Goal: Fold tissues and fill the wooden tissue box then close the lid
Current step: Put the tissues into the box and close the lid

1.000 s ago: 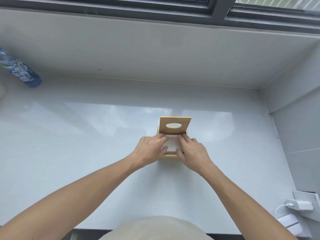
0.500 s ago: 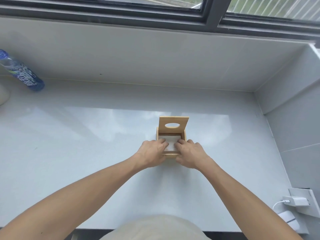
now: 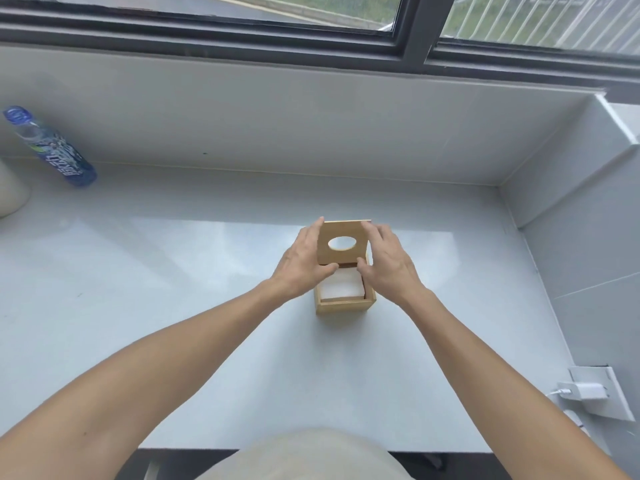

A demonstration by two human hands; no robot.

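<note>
Wooden square lid with oval slot (image 3: 343, 244), pinched at both side edges by left hand (image 3: 304, 263) and right hand (image 3: 388, 263), stands raised above the tissue-filled wooden box (image 3: 344, 303), apparently for closing.

From my remote station, the only lettering I can find sits on the blue label of a plastic water bottle (image 3: 52, 148) lying at the far left of the desk (image 3: 173, 271). White characters run along that label, but they are tilted and too blurred for me to read, and I cannot make out a brand. A round mark on the bottle's blue cap is equally unclear. I see no readable text, number or sign on the wooden tissue box (image 3: 344, 299), its lid (image 3: 344, 245) or the white charger (image 3: 585, 391) at the wall socket.
</note>
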